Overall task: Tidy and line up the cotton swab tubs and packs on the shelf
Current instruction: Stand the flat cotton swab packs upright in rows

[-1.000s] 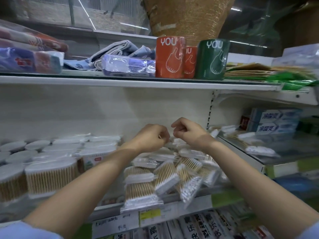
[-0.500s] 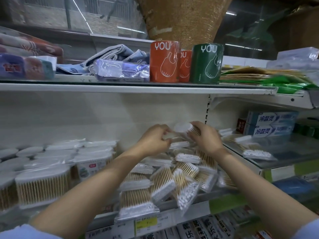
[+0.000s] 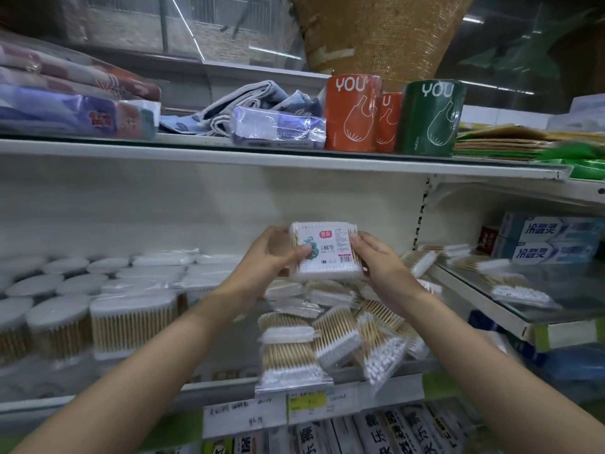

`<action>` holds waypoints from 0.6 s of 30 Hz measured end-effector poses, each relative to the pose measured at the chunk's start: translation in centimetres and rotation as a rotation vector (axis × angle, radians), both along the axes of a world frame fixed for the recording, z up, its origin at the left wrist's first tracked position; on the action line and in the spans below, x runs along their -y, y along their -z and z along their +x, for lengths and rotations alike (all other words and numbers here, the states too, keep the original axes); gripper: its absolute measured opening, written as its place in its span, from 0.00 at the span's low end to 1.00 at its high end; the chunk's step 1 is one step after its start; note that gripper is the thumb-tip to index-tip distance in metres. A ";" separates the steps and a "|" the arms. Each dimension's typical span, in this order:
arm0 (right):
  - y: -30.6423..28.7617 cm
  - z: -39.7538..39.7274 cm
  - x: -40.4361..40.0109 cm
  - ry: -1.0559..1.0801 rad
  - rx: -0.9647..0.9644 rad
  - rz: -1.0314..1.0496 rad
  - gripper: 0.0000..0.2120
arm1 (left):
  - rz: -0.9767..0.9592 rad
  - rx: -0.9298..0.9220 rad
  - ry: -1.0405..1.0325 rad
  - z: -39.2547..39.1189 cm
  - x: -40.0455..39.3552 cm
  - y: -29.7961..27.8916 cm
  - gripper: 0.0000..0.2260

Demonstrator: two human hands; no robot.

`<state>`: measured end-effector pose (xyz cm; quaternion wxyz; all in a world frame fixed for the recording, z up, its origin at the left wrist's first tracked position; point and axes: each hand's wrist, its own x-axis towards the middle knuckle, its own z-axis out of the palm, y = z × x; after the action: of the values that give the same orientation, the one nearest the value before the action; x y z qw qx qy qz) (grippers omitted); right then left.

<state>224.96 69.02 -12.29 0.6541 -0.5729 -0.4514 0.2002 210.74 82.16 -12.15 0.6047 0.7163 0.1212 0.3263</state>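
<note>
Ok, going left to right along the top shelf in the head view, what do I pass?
Folded blankets → crumpled cloth → purple packet → tall orange roll → green roll → flat paper stack.

The light is soft and a bit dim, w/ a cool, bluish look. Long ceiling lamps show as thin bright streaks in the glass (image 3: 229, 31) up top. The plastic wrap on the purple pack (image 3: 278, 127) shines w/ small white glints. The labelled swab pack (image 3: 327, 252) in the middle is sharp enough to see its print. The round tubs (image 3: 49, 309) at the left are smeared and fuzzy, and the toothpaste boxes (image 3: 553, 239) at the right are blurry too. Shelf edges (image 3: 262, 155) bend near the sides, a wide-lens curve. Shadows are weak.
</note>
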 end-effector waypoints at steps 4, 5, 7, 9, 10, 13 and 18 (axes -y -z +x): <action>0.4 -1.4 -0.6 -0.022 -0.025 -0.022 0.10 | -0.069 0.007 0.004 -1.2 0.4 0.3 0.13; 0.5 -1.7 -0.8 -0.021 -0.038 -0.030 0.10 | -0.102 0.024 -0.018 -1.5 0.4 0.5 0.11; 0.7 -2.3 -1.3 -0.011 -0.057 -0.060 0.10 | -0.168 0.074 -0.063 -1.9 0.4 1.1 0.10; 0.7 -3.1 -1.9 -0.016 -0.096 -0.075 0.10 | -0.225 0.132 -0.078 -2.3 0.4 1.6 0.14; 0.8 -3.6 -2.2 -0.029 -0.117 -0.084 0.10 | -0.246 0.157 -0.086 -2.5 0.5 1.8 0.15; 1.3 -4.6 -2.8 -0.085 -0.158 -0.110 0.12 | -0.286 0.199 -0.132 -2.7 0.5 2.6 0.11; 2.4 -4.9 -2.4 -0.139 -0.247 -0.032 0.08 | -0.258 0.205 -0.196 -2.8 0.2 3.8 0.11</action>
<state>220.04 71.47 -14.66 0.6800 -0.5217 -0.4026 0.3215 207.97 81.91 -15.99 0.6660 0.5807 0.1690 0.4367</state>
